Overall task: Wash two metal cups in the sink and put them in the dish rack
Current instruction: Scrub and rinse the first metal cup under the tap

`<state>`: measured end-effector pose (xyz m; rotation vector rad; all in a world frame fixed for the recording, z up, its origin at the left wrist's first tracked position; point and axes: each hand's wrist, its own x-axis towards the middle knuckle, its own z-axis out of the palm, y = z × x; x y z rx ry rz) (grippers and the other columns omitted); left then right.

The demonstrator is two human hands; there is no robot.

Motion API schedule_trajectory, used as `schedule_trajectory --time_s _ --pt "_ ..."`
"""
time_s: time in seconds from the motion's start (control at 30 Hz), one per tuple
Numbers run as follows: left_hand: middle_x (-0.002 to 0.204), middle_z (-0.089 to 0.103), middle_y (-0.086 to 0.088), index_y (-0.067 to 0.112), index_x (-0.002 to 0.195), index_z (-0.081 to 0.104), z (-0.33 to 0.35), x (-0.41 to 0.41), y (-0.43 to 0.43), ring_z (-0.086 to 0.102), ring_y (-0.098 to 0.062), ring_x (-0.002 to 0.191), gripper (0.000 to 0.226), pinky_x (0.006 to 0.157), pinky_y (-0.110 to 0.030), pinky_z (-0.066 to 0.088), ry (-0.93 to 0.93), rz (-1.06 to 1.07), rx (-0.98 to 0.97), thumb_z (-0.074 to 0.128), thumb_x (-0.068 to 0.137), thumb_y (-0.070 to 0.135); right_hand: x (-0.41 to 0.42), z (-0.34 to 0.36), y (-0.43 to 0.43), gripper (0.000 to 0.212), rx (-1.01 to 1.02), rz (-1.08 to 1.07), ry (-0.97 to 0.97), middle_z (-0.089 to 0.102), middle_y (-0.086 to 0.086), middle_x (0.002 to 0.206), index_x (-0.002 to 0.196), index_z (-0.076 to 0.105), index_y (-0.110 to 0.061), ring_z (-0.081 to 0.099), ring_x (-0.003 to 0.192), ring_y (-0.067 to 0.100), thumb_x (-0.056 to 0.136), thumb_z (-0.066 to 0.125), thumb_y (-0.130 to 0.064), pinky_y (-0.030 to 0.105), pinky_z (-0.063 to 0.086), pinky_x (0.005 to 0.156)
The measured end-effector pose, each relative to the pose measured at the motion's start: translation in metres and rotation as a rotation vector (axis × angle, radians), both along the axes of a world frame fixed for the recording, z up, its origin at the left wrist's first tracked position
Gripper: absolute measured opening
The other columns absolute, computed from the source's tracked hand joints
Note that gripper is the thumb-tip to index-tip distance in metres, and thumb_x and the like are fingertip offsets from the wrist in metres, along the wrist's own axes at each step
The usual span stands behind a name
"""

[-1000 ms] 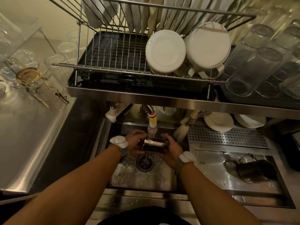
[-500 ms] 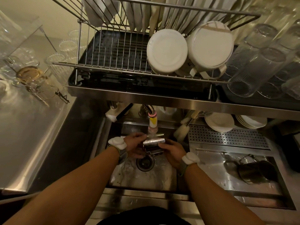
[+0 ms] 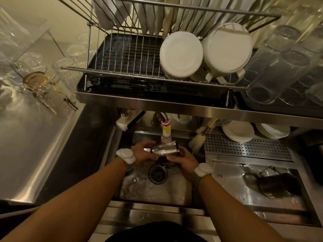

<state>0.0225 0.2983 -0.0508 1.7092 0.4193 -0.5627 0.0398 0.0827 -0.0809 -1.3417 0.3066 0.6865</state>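
**cup lifted into the stream**

we see the metal cup (image 3: 165,150) lying on its side right under the faucet (image 3: 166,131), almost touching the nozzle, with water breaking over its wall. a second ago it sat a little lower beneath the faucet and looked darker. since then we have raised it toward the nozzle and, it seems, rolled it, so a bright wet side now faces up. the left hand (image 3: 145,152) curls its fingers round the narrower base end, just left of the faucet. the right hand (image 3: 183,160) curls round the wider mouth end, just right of it. both forearms have hardly shifted.

we judge this to be the rinse of the first cup, with most of the task still ahead. the outside is getting water, but we cannot tell whether the inside has been flushed. the second metal cup (image 3: 277,185) lies on its side on the drainboard (image 3: 227,177), well to the right of the faucet, with no hand on it. the dish rack (image 3: 125,55) sits above and behind the faucet, its left half bare wire beside the white crockery (image 3: 181,55), so there looks to be room for both cups.
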Motion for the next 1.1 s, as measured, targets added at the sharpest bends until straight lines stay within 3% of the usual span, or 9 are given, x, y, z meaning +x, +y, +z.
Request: schedule_trajectory --time_s 0.13,0.27,0.37,0.6,0.7,0.8,0.9,1.0,1.1 --pt "0.127 0.060 0.001 0.017 0.137 0.049 0.010 0.008 -0.017 0.057 -0.015 0.116 0.090 0.098 -0.032 0.050 -0.104 -0.224 0.201 0.087 0.055 0.022 0.006 0.003 -0.009 0.078 -0.123 0.006 -0.048 0.073 0.007 0.115 0.135 0.053 -0.010 0.071 0.106 0.028 0.066 0.090 -0.003 0.043 0.061 0.087" --pt "0.126 0.054 0.005 0.017 0.140 0.042 0.015 0.006 -0.014 0.052 -0.012 0.118 0.098 0.098 -0.031 0.047 -0.154 -0.285 0.198 0.089 0.054 0.016 0.010 0.015 0.014 0.075 -0.357 0.247 -0.218 0.069 -0.009 0.101 0.123 0.061 -0.015 0.067 0.094 0.009 0.057 0.094 -0.004 0.013 0.053 0.065" --pt "0.132 0.057 0.001 0.020 0.138 0.045 0.006 0.004 -0.007 0.054 -0.017 0.122 0.106 0.103 -0.040 0.047 -0.165 -0.358 0.261 0.091 0.043 0.033 0.013 0.016 0.022 0.077 -0.438 0.339 -0.306 0.069 -0.002 0.109 0.123 0.063 -0.014 0.067 0.105 0.020 0.053 0.095 -0.006 0.019 0.052 0.074" --pt "0.113 0.060 0.006 0.020 0.130 0.051 0.004 0.004 -0.022 0.057 -0.013 0.108 0.089 0.089 -0.028 0.051 -0.151 -0.274 0.285 0.094 0.051 0.019 0.011 0.019 0.010 0.083 -0.509 0.299 -0.346 0.068 -0.001 0.116 0.126 0.058 -0.011 0.066 0.107 0.015 0.057 0.098 -0.033 0.031 0.057 0.089" --pt "0.118 0.064 0.007 0.023 0.128 0.053 0.000 0.009 -0.020 0.059 -0.014 0.112 0.092 0.096 -0.034 0.051 -0.161 -0.278 0.329 0.094 0.046 0.028 0.007 0.023 0.002 0.076 -0.490 0.213 -0.224 0.060 -0.002 0.122 0.133 0.052 -0.010 0.060 0.110 0.017 0.074 0.086 -0.042 0.021 0.052 0.080" --pt "0.120 0.063 0.004 0.020 0.129 0.054 -0.006 0.015 -0.017 0.059 -0.016 0.114 0.088 0.099 -0.035 0.050 -0.165 -0.255 0.320 0.094 0.050 0.024 0.011 0.025 -0.008 0.075 -0.448 0.220 -0.097 0.075 0.011 0.103 0.103 0.076 -0.008 0.069 0.100 0.028 0.069 0.069 -0.074 0.035 0.053 0.089" --pt "0.112 0.062 0.010 0.015 0.125 0.056 -0.005 0.019 -0.017 0.059 -0.008 0.107 0.074 0.096 -0.023 0.050 -0.130 -0.372 0.298 0.090 0.060 0.013 0.004 0.019 -0.017 0.039 -0.453 0.271 -0.157 0.073 0.001 0.070 0.063 0.076 -0.021 0.070 0.077 0.019 0.091 0.064 -0.046 0.037 0.053 0.083" --pt "0.121 0.059 0.006 0.017 0.133 0.050 -0.008 0.016 -0.015 0.055 -0.015 0.117 0.083 0.091 -0.020 0.046 -0.077 -0.467 0.371 0.090 0.061 0.024 0.001 0.020 -0.017 0.033 -0.422 0.291 -0.075 0.074 0.002 0.078 0.076 0.076 -0.020 0.070 0.088 0.026 0.100 0.058 -0.033 0.042 0.054 0.088" --pt "0.137 0.051 -0.003 0.016 0.144 0.036 -0.011 0.010 -0.006 0.052 -0.022 0.125 0.107 0.099 -0.031 0.048 0.008 -0.487 0.561 0.088 0.056 0.048 0.004 0.015 -0.011 0.033 -0.467 0.347 0.009 0.064 0.017 0.129 0.131 0.061 -0.010 0.056 0.126 0.039 0.100 0.057 -0.022 0.045 0.043 0.108"
